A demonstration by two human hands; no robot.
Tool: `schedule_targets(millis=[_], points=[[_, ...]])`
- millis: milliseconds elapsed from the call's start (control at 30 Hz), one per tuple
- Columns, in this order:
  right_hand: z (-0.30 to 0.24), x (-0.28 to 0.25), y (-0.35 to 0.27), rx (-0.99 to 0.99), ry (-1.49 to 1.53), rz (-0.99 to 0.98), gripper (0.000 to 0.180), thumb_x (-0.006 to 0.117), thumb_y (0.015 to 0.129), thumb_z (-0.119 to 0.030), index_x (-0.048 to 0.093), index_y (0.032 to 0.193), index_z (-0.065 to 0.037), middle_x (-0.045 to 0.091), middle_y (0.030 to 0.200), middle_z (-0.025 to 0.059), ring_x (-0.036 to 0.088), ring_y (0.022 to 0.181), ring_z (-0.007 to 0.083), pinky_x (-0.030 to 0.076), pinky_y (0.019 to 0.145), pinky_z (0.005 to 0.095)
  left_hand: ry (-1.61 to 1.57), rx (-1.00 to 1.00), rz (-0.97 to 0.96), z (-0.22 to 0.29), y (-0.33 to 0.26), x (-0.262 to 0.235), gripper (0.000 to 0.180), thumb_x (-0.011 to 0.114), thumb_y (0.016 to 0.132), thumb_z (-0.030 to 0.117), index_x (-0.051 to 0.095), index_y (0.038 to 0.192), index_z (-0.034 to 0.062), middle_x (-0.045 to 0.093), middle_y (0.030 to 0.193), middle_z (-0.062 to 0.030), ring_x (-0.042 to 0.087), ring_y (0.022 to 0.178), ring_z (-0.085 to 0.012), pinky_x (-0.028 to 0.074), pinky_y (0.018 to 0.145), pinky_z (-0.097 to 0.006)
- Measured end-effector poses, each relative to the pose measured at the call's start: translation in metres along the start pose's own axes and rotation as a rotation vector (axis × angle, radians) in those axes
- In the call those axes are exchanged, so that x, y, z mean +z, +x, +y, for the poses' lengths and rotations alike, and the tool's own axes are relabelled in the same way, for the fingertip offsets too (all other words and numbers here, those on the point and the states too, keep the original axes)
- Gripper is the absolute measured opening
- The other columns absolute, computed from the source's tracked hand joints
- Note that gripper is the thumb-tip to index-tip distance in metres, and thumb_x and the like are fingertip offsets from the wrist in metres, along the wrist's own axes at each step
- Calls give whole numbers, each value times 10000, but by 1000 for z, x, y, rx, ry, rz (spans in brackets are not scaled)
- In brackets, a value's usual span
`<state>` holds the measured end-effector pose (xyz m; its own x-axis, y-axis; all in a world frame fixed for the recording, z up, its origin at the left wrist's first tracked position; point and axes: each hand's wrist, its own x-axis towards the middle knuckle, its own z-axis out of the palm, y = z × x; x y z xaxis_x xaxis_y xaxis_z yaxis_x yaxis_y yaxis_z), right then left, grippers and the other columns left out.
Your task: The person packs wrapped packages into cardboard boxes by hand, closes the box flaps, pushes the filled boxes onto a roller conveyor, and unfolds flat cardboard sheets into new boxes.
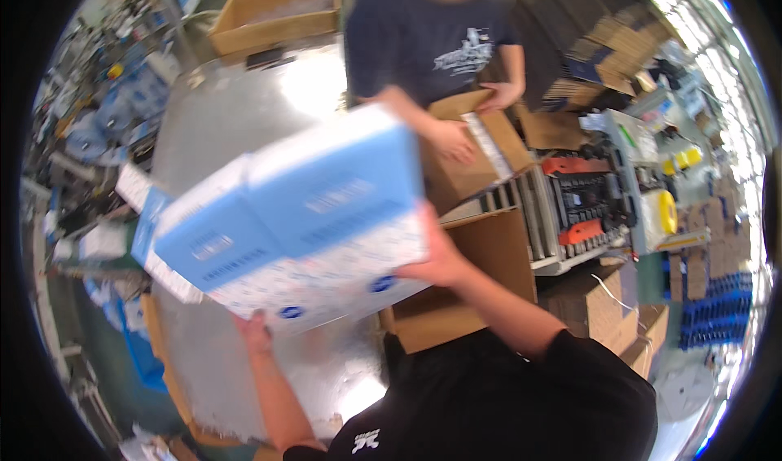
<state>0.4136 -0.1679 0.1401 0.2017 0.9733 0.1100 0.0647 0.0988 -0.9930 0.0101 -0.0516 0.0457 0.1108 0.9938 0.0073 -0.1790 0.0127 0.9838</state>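
I hold up two light-blue and white boxes [301, 217], side by side and blurred, above a shiny metal table [236, 111]. My left hand [257, 331] grips them from below at the near edge. My right hand [440, 257] presses against their right end. Just under my right arm stands an open brown cardboard box [481, 249]. Across the table a person in a dark T-shirt [432, 37] has both hands on another open cardboard carton [481, 147].
A roller conveyor with a red and black machine [586, 200] runs at the right. Flat cardboard stacks [611, 46] lie beyond it. An open carton [277, 13] sits at the table's far end. More blue and white boxes [147, 208] lie at the left.
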Motion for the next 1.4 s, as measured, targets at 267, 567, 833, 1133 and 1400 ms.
schedule_targets(millis=[267,567,833,1133,1400], points=[[-64,-148,-66,102,86,-4,604,916,712,-89,635,1241,-17,689,1173,100,654,1062,222,557,878,373,189,39,-500,18,-19,109,839,748,867,350,333,1524,34,456,1492,-173,457,1355,-304,375,1136,-449],[10,-216,-126,-130,-327,252,546,871,765,-101,641,1254,-24,674,1208,114,637,1119,257,552,916,401,357,-58,-673,37,-12,195,840,776,808,320,380,1496,43,483,1470,-181,483,1337,-326,388,1127,-453],[34,-265,-164,165,-125,430,545,868,775,-114,633,1258,-26,667,1208,115,637,1103,264,550,913,394,463,-91,-829,30,-20,256,844,801,756,293,422,1471,52,507,1450,-189,506,1322,-346,400,1119,-456],[19,-290,-194,236,-12,444,543,866,787,-128,625,1263,-28,660,1209,117,636,1085,271,548,909,387,821,-11,-1051,-24,-34,302,852,829,697,262,469,1443,61,535,1428,-198,531,1305,-368,412,1110,-459],[9,-150,-97,-41,69,177,636,875,726,-157,603,1290,-46,641,1203,130,609,1125,314,503,972,427,1510,-222,-1914,-185,-94,325,678,693,857,452,550,1422,105,637,1307,-207,617,1175,-385,489,1000,-478]])
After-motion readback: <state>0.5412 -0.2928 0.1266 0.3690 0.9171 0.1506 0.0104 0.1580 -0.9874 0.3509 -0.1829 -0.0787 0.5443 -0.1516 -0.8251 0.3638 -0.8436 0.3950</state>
